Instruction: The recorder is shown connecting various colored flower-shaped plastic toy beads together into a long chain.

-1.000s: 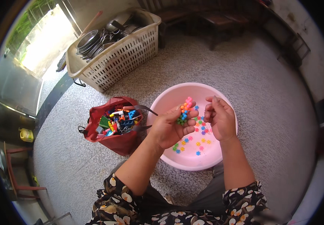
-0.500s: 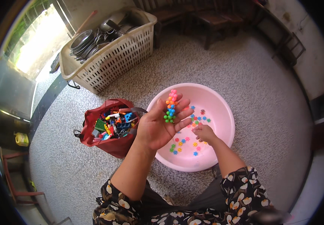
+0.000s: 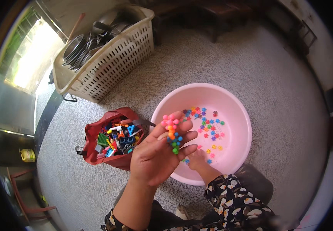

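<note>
A short chain of linked flower-shaped plastic pieces [image 3: 171, 133], coloured pink, orange, blue and green, lies across the fingers of my left hand [image 3: 151, 159]. That hand is palm up, its thumb beside the chain, over the left side of a pink round tub [image 3: 244, 142]. Down in the tub, my right hand [image 3: 198, 160] is near its front side, low among the loose pieces. Its fingertips are partly hidden, so whether it grips a piece does not show. Loose flower pieces [image 3: 213, 147] in several colours are scattered over the tub's bottom.
Left of the tub stands a red fabric bag [image 3: 126, 114] full of mixed building blocks. A large white slatted basket [image 3: 116, 57] with pans and utensils is behind it. Dark wooden furniture lines the back. A yellow container [image 3: 27, 155] sits at far left.
My left hand has come lower and nearer to me, and the chain leans differently in it. My right hand has shifted left and nearer within the tub. The whole view has moved slightly.
</note>
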Available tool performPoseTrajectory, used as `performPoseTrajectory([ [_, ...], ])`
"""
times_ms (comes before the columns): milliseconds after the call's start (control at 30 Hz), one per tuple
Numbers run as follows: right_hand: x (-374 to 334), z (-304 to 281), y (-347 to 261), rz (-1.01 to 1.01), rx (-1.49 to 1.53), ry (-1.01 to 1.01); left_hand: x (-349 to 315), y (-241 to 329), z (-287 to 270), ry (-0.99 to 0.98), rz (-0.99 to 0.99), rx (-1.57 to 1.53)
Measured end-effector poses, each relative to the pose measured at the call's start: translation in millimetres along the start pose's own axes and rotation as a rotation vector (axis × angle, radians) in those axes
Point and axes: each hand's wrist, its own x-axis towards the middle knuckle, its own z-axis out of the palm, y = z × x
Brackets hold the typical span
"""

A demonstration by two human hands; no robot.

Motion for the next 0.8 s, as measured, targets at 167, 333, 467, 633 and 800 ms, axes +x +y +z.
performPoseTrajectory([
  [167, -6.6, -7.8, -3.7, 0.097, 0.088, -0.498, 5.7, -7.1, -6.2, 0.012, -0.028, -0.065],
  [333, -13.5, -41.5, -17.4, 0.046, 0.281, -0.647, 1.7, -12.3, 4.0, 0.048, 0.013, -0.010],
  [467, -32.9, -64.7, -22.3, 0.072, 0.280, -0.575, 1.0, -21.5, 12.8, 0.076, -0.006, 0.011],
  [633, -46.5, -64.9, -31.5, 0.008, 0.315, -0.497, -1.1, -23.9, 8.2, 0.074, 0.042, 0.126],
  [800, -55.6, -67.0, -12.2, 0.039, 0.286, -0.372, 10.2, -42.3, 19.9, -0.136, -0.148, -0.031],
])
